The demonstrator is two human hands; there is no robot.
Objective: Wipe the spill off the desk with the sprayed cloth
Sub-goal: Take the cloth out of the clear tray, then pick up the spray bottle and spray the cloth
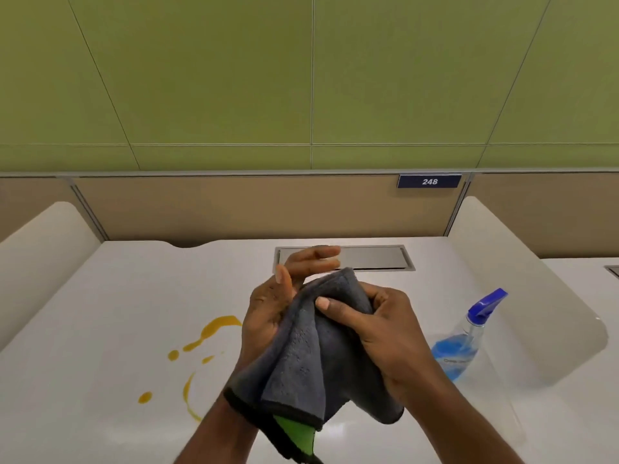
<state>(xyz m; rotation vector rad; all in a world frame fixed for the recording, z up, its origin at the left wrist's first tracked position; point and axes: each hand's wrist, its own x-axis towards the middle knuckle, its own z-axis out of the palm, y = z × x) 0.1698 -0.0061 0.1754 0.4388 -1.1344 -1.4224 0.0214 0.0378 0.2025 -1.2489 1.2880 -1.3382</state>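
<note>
- The fingers (315, 259) of the left hand (268, 306) are spread out almost straight and point to the right; they do not close on anything, and only the palm and wrist touch the cloth (311, 356)
- The fingers of the right hand (385, 329) are curled around the upper part of the cloth; the thumb (335, 311) presses on its front side, so this hand grips the cloth firmly
- There is one cloth, dark grey with a black border and a green underside that shows at the lowest corner; it is held in the air above the desk (100, 413), bunched between the two hands, and it hangs down over the left wrist
- There is one spill (207, 333), orange-yellow, on the white desk to the left of the hands; it has a curved streak at the top, a thin arc lower down, and four small separate drops that I can count, though one is very faint
- The cloth does not touch the spill
- There is one spray bottle (465, 336), clear with blue liquid and a blue trigger head; it stands on the desk to the right of the right hand, near a white side divider (536, 296)
- One grey metal cover plate (375, 257) lies flat in the desk behind the hands
- One blue sign (429, 181) with the number 248 is on the back panel
</note>
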